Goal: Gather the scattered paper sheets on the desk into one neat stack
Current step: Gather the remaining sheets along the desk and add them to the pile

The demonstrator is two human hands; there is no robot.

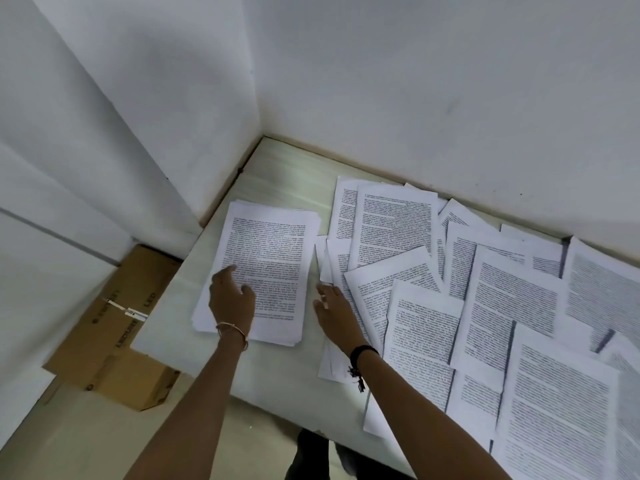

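Note:
A stack of printed sheets [268,258] lies on the left part of the pale desk [277,174]. My left hand [232,299] rests flat on the stack's near left corner, fingers spread. Several loose printed sheets [485,306] overlap in a wide spread across the right of the desk. My right hand [334,313] lies on the left edge of that spread, its fingertips pinching the near edge of a sheet [323,261] that stands slightly lifted between the stack and the spread.
White walls [415,98] close the desk's far side and left corner. Cardboard boxes [121,327] stand on the floor left of the desk. The desk's near edge runs diagonally below my forearms.

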